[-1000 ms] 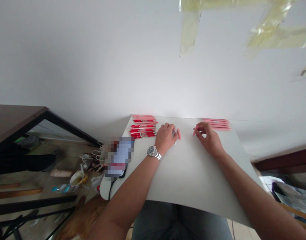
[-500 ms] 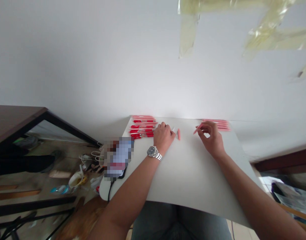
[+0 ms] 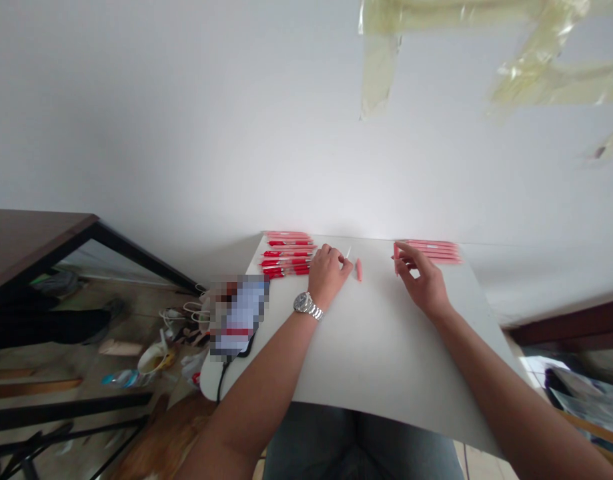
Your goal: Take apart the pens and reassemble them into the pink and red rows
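My left hand (image 3: pixel 330 272), with a watch on its wrist, is closed at the table's far middle. A thin white stick (image 3: pixel 348 253), maybe a pen refill, pokes up from its fingertips. Beside that hand a short pink pen piece (image 3: pixel 359 269) lies on the white table (image 3: pixel 371 353). To the right, my right hand (image 3: pixel 426 283) pinches a slim pink pen part (image 3: pixel 397 259) between thumb and fingers, held nearly upright. Just behind it lies a row of pink pens (image 3: pixel 439 251). Red and pink pens (image 3: pixel 286 254) lie in a row left of my left hand.
A phone (image 3: pixel 241 317), blurred out, lies at the table's left edge with a black cable (image 3: pixel 221 380). The wall (image 3: pixel 306 133) rises directly behind the table. A dark-framed desk (image 3: pixel 41 247) stands to the left, above floor clutter. Brown fur (image 3: pixel 166 437) shows below the table's left corner.
In my right hand the pink pen part has turned from slanted to nearly upright, and those fingers have straightened somewhat. My left hand has barely moved; the white stick stands a little higher.
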Demonstrator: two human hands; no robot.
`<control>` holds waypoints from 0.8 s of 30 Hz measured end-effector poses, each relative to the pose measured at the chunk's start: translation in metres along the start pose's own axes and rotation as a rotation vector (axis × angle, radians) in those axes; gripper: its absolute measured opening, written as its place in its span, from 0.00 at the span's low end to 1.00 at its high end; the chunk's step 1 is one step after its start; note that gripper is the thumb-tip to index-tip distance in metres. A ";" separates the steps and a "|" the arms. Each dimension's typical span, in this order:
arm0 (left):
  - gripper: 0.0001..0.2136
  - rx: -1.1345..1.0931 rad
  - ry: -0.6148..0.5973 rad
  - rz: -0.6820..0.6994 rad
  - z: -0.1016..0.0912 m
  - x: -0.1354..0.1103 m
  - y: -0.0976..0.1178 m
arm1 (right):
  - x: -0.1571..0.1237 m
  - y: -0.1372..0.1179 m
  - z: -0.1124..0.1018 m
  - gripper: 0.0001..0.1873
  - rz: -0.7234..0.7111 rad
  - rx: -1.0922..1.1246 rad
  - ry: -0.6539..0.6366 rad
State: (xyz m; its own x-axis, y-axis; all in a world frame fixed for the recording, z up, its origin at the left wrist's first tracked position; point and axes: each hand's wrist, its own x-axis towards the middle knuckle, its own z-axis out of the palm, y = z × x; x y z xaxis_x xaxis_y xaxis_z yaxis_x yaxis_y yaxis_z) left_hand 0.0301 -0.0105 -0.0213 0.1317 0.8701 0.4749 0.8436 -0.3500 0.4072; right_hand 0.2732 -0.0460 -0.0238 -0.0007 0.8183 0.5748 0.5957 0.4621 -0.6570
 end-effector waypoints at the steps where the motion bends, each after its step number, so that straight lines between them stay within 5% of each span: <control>1: 0.04 -0.038 0.017 -0.004 0.000 0.000 0.000 | 0.000 0.001 0.000 0.21 0.000 0.002 -0.005; 7: 0.05 -0.344 0.093 -0.058 -0.005 0.004 0.002 | -0.002 0.005 0.003 0.24 0.051 0.056 -0.020; 16: 0.04 -0.923 0.005 -0.270 -0.005 0.011 0.003 | -0.002 0.003 0.005 0.22 0.102 0.092 -0.008; 24: 0.08 -1.146 -0.038 -0.313 0.002 0.010 0.001 | -0.003 0.002 0.006 0.20 0.073 0.081 -0.055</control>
State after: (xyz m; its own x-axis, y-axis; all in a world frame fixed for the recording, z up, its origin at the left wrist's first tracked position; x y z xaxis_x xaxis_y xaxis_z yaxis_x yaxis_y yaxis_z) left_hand 0.0333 -0.0009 -0.0181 0.0340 0.9761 0.2147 -0.1133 -0.2097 0.9712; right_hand 0.2697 -0.0458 -0.0294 -0.0056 0.8672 0.4980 0.5290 0.4252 -0.7344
